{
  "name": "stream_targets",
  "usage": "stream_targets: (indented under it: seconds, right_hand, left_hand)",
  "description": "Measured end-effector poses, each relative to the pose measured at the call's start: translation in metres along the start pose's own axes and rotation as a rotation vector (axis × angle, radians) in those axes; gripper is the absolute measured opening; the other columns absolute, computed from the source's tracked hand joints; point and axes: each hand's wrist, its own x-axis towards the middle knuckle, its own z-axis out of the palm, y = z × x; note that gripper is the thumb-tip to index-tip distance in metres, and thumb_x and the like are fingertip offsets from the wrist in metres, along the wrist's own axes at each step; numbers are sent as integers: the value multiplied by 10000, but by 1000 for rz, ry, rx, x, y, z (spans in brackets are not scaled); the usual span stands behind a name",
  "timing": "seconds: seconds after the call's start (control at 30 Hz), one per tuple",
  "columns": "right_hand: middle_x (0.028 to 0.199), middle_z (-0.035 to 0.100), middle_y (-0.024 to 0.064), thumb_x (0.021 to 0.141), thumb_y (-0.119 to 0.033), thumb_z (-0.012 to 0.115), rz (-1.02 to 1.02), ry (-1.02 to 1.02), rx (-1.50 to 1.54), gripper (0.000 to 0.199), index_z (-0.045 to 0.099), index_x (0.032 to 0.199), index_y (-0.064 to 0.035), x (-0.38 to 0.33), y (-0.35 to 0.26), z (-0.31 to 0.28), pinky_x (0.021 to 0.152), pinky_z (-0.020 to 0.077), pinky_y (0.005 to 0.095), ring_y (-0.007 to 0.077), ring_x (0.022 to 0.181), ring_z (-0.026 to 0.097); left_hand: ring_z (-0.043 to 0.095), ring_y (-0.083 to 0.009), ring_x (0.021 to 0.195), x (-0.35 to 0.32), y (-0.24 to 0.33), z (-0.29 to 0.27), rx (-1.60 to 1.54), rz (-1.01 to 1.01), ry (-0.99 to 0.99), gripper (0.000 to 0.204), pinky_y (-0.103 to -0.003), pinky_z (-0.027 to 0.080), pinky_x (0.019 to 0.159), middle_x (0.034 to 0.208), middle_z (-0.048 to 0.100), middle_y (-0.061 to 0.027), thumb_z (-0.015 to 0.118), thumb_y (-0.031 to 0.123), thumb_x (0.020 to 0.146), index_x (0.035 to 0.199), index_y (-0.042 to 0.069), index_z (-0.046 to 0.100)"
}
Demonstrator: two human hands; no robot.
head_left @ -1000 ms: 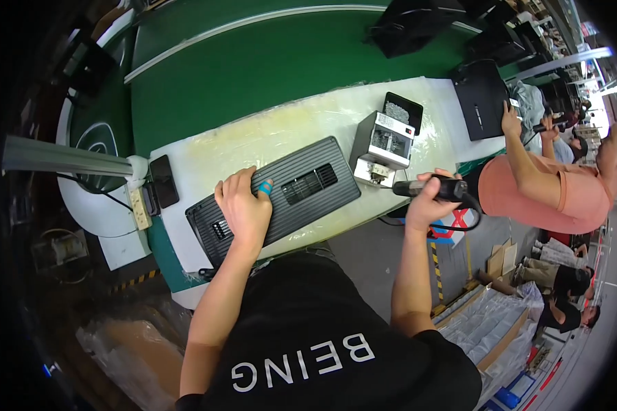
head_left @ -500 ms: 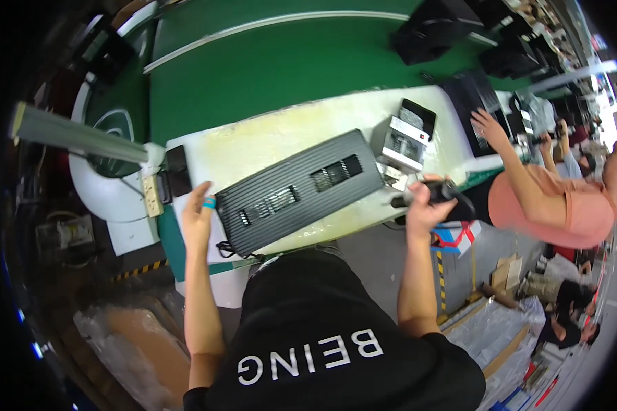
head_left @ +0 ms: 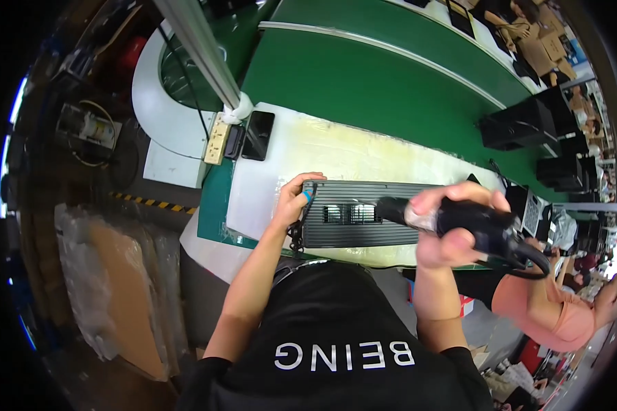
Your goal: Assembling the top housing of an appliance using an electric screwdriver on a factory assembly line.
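Note:
A long black ribbed panel (head_left: 353,236) lies on the pale sheet on the bench before me, with a slotted opening in its top. My left hand (head_left: 296,198), a blue band round one finger, grips the panel's left end. By that hand, a black cable (head_left: 295,235) hangs at the panel's end. Wrapped round what looks like a black electric screwdriver (head_left: 469,222), my right hand (head_left: 449,240) is raised over the panel's right part. The tool's dark nose points left toward the slotted opening. Hand and tool hide the panel's right end.
A phone (head_left: 258,135) and a cream power strip (head_left: 216,140) lie beside a metal post (head_left: 202,51) at the bench's left. Another person in a pink top (head_left: 538,305) is at the right. Dark boxy units (head_left: 517,127) stand on the green bench.
My left hand has closed on the panel's left end. The right hand has lifted the tool over the panel. The view has shifted left, and the panel lies straighter across.

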Motion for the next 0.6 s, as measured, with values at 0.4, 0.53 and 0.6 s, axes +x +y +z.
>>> stream_targets:
  seconds: [0.4,0.53,0.6]
  right_hand:
    - [947,569,159,867,-360,677,119,-313,138,674,316,1370,-94,-7,65,57,508,539,319,211,584,612]
    - [944,571,163,848,-297,707,136,-279,268,684,315,1376,-109,-20,77,62,542,547,334,231,629,613]
    - [942,576,166,846,-276,710,136,-304,281,687,311,1382,-112,-20,80,62,560,553,341,233,644,619]
  left_hand:
    - [569,-189,1072,-2,2,2,-18,-25,11,344,-312,426,955,1130,617,-95,588,88,776,1101,-22,616]
    - [568,-189,1069,-1,10,4,-37,-65,25,334,-315,428,952,1124,617,-90,585,85,774,1089,-23,618]
    - [575,-173,1040,-1,7,4,17,-2,50,378,-292,425,945,1085,626,-84,498,-76,718,1070,-26,628]
